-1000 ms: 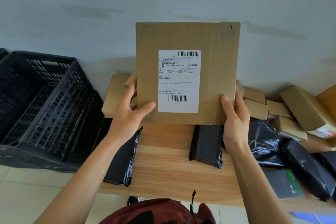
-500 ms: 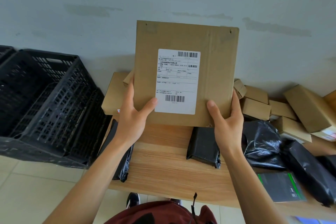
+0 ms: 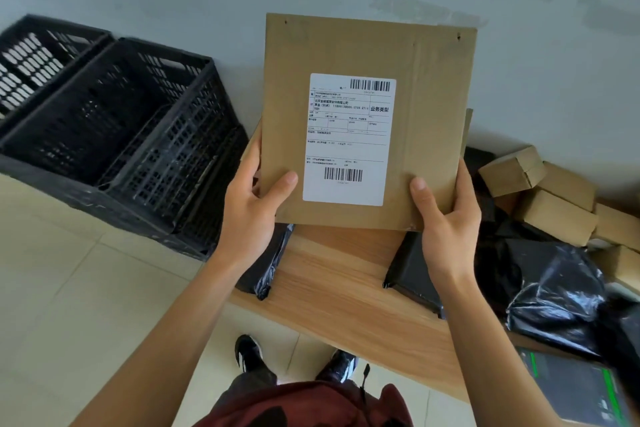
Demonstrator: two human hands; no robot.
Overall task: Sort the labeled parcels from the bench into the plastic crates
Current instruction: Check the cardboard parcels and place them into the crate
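The flat cardboard parcel (image 3: 367, 121) is held upright in the air over the near-left end of the bench (image 3: 346, 284), label (image 3: 349, 139) facing the camera, clear of the surface. The left hand (image 3: 249, 211) pinches its lower-left corner, thumb on the front face and fingers behind; the right hand (image 3: 446, 229) clamps the lower-right corner the same way. Both grips sit low on a tall, thin piece, so the top could tip forward or twist if either thumb slackens, and letting go with one hand for the swing left would leave the whole sheet hanging from a single corner pinch. The crates (image 3: 114, 135) stand on the floor to the left, against the wall, the nearer one right beside the bench end; its rim is the likely catch point if the parcel goes across too low, and a drop from height could land it on edge against the slatted wall instead of flat. Which crate the label calls for I cannot tell. On the bench, a black bag (image 3: 266, 267) hangs over the left edge under the left wrist and could be swept off by a low arm, another black parcel (image 3: 412, 274) lies under the right hand, and small boxes (image 3: 554, 204) and more bags (image 3: 554, 298) crowd the right end
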